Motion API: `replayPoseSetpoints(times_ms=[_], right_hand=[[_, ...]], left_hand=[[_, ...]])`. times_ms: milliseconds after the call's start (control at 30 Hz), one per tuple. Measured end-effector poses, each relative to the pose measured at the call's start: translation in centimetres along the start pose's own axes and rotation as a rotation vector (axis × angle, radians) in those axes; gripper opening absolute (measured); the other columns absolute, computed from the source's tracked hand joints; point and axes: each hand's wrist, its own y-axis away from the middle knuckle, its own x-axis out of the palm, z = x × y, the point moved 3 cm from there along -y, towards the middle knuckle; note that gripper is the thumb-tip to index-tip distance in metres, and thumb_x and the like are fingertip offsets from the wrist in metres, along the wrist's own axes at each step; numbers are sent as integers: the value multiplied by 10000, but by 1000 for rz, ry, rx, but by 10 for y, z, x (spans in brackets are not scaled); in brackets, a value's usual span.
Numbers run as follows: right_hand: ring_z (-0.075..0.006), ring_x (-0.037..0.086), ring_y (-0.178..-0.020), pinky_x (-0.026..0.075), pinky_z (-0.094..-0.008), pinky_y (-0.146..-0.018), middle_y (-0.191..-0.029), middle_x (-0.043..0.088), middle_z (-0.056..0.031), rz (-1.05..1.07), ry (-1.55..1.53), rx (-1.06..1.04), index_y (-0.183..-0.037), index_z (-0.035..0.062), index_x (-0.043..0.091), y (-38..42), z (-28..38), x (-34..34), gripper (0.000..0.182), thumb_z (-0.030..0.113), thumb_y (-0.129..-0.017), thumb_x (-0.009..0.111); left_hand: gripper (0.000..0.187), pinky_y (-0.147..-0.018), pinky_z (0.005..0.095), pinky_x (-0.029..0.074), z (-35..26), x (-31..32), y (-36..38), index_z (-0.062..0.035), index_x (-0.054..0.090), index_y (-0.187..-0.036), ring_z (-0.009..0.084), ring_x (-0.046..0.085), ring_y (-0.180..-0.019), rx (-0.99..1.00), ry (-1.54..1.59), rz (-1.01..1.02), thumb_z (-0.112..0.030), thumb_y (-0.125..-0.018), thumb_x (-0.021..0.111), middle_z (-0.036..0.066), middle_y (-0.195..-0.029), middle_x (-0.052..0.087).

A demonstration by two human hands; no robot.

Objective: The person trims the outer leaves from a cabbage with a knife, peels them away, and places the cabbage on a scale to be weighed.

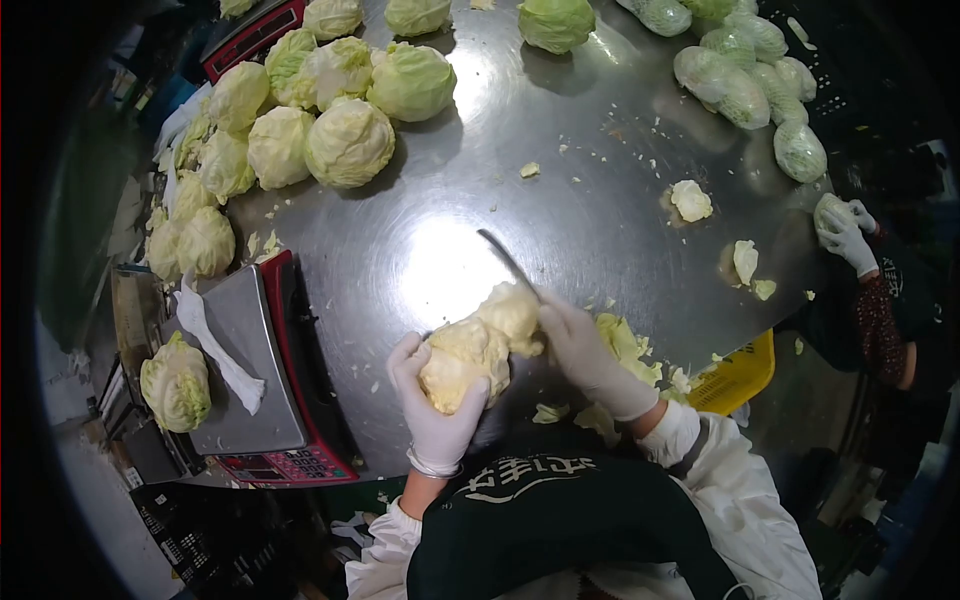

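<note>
A person in white gloves works at a steel counter (560, 180), seen from above. The left hand (436, 400) cups a pale cabbage (478, 345) from below, fingers wrapped around its near side, holding it just above the counter's near edge. The right hand (585, 350) is clenched around the handle of a knife (508, 262), whose blade points away toward the counter's middle and touches the top of the cabbage. Loose cut leaves (625, 345) lie just right of the right hand at the near edge. A pile of whole cabbages (300, 110) fills the far left corner. Wrapped cabbages (750, 75) sit at the far right corner. A red scale (265, 370) stands at the near left edge, with a cabbage beside it. At the right edge, another person's gloved hand (848, 238) holds a wrapped cabbage.
</note>
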Motion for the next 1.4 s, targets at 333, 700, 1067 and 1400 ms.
replayPoseSetpoints(times_ms=[333, 700, 1067, 1400], right_hand=[[-284, 730, -917, 574, -374, -794, -1139, 695, -153, -407, 484, -346, -1365, 50, 571, 5, 40, -39, 507, 321, -949, 671], [-262, 692, -732, 557, -365, -608, -1060, 652, -43, 212, 773, -634, -1058, 93, 637, 35, 81, 18, 412, 318, -755, 804], [-285, 695, -725, 559, -384, -620, -931, 677, -68, 199, 748, -668, -1056, 115, 651, 22, 78, 13, 330, 251, -774, 753], [-297, 597, -617, 484, -387, -592, -719, 604, -134, 31, 497, -655, -908, 53, 690, -6, 69, -13, 180, -14, -742, 677]], left_hand=[[878, -1179, 463, 321, 12, -44, 37, -49, 425, -1445, 352, 429, -1364, -148, 151, 73, -315, -735, 867, 191, -1462, 395], [933, -1046, 496, 428, -39, -3, 13, -35, 486, -1379, 407, 506, -1238, 82, -418, 114, -199, -565, 912, 203, -1344, 504], [931, -1034, 501, 429, -40, 5, 1, -27, 519, -1395, 404, 514, -1230, 97, -391, 116, -248, -582, 916, 219, -1336, 513], [910, -1036, 484, 443, -51, 7, -4, -35, 541, -1361, 397, 503, -1225, 30, -457, 144, -257, -580, 953, 193, -1283, 511]])
